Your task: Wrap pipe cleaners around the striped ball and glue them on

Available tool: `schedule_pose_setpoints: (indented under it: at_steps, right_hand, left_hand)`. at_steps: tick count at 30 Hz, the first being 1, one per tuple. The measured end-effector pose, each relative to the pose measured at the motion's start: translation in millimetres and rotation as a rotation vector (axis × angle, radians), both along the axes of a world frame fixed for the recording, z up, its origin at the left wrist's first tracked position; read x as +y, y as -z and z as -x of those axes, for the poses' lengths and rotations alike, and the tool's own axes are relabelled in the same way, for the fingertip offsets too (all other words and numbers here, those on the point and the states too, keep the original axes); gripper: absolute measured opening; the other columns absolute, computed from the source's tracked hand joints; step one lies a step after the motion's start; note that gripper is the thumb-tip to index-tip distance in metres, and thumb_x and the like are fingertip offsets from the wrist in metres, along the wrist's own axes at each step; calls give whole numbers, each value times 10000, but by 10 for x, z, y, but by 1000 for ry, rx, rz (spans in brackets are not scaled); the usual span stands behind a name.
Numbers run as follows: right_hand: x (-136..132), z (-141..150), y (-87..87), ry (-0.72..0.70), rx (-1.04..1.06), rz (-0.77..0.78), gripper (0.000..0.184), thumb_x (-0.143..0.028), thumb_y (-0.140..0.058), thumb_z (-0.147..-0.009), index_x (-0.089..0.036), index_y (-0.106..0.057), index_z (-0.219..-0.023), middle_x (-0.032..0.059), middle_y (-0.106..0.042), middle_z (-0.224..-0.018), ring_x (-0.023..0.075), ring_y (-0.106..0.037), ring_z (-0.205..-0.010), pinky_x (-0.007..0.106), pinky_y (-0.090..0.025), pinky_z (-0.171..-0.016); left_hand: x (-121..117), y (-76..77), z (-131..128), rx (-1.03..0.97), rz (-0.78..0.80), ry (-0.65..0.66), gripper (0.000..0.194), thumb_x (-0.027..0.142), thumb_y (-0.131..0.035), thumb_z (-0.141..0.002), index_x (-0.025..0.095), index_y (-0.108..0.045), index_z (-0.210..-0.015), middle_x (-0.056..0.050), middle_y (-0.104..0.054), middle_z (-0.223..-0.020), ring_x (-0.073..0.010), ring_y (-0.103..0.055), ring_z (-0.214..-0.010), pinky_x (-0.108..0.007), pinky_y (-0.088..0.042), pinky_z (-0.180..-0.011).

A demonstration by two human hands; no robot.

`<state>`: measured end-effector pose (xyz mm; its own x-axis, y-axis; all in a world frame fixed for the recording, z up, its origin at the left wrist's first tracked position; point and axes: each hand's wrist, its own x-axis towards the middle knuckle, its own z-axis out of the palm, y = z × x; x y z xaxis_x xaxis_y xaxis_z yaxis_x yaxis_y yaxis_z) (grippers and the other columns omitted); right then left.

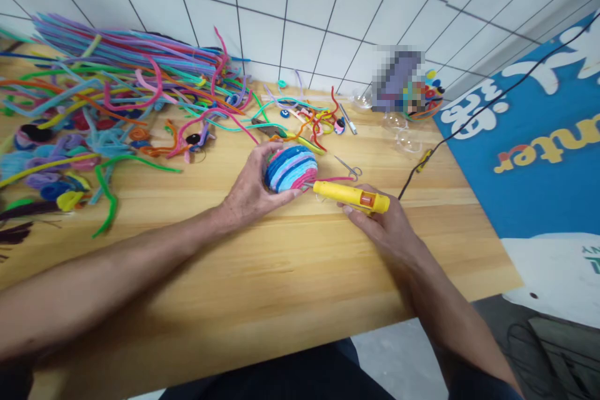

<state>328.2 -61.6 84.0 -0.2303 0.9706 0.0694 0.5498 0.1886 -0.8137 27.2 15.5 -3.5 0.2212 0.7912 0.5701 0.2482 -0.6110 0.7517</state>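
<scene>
My left hand (253, 184) is wrapped round a ball (291, 169) covered in bands of blue, light blue, purple and pink pipe cleaner. In my right hand (382, 225) is a yellow hot glue gun (347, 194), its nozzle at the pink end of the ball; whether it touches I cannot tell. A loose pink pipe cleaner (340, 179) sticks out to the right from behind the nozzle. Small scissors (349, 168) lie just beyond the gun. Pliers with yellow-green handles (285, 133) rest behind the ball.
Bundled pipe cleaners (131, 53) and loose coloured pieces (60, 162) fill the left of the wooden table (262, 287). Clear plastic domes (407, 140) and a bowl of small parts (424, 100) stand at the back right. A black cable (462, 128) runs across the right side.
</scene>
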Motion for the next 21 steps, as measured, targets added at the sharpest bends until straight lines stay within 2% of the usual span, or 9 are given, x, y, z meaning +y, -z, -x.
schedule_pose_setpoints:
  at_steps: [9,13,21]
  right_hand:
    - [14,-21,42,27,35,36,297,-564,-854,-1023,-272,-803,-1033,41,-792,-879,266,-745,-858,369,-617,-719]
    - [18,-9,36,8,25,28,317,-582,-853,-1020,-271,-824,-1076,34,-793,-871,261,-745,-853,365,-625,-719]
    - [8,-4,59,2,10,19,307,-555,-819,-1053,-258,-833,-1131,40,-796,-894,256,-743,-856,364,-625,-741]
  left_hand:
    - [-1,16,-9,-27,-25,16,845,712,-902,-967,311,-483,-1582,-169,-658,-1580,-378,-738,-1499,-617,-647,-1282]
    - [7,13,6,-15,-15,12,871,724,-915,-945,315,-480,-1580,-172,-661,-1578,-386,-733,-1503,-630,-641,-1285]
    - [-4,-37,-30,-28,-52,21,833,720,-895,-976,306,-482,-1569,-164,-684,-1569,-354,-765,-1464,-578,-667,-1257]
